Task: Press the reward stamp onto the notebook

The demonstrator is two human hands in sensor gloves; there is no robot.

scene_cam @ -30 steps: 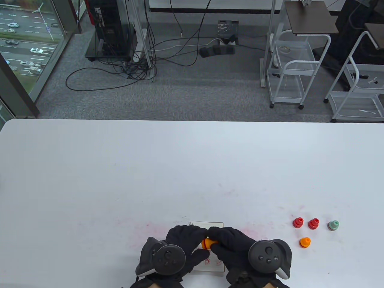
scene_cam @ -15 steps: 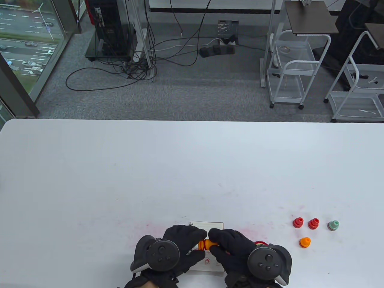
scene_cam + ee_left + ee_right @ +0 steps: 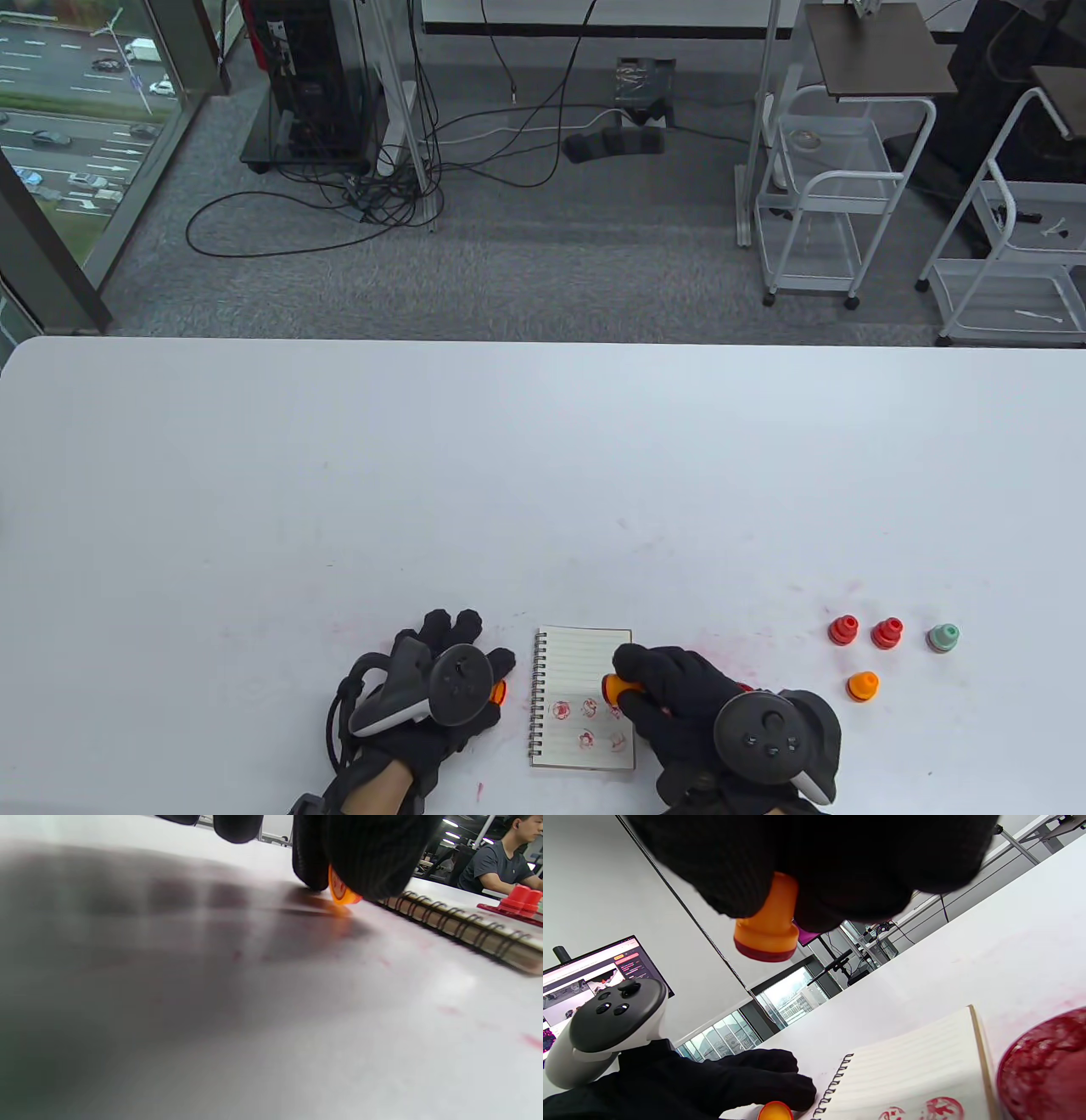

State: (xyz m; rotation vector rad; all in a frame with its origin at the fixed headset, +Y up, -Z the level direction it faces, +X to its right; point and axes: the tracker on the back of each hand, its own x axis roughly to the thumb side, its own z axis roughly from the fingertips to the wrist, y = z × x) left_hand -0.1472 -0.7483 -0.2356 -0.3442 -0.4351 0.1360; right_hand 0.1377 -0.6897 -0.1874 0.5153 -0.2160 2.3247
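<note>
Cap [image 3: 498, 692] off, pinched in left hand [image 3: 424, 705]; stamp [image 3: 612, 686] gripped in right hand [image 3: 679, 696], lower centre over notebook [image 3: 585, 671], next print pending.

The table view is looking steeply down from above the near edge. The left wrist view is skimming the table [image 3: 212, 1027] closely. The right wrist view is tilting upward. All are sharing the notebook [image 3: 585, 671].

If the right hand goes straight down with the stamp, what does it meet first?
Probably the notebook: the right hand holds the orange stamp face-down above the page's right side, though the height is hard to judge.
</note>
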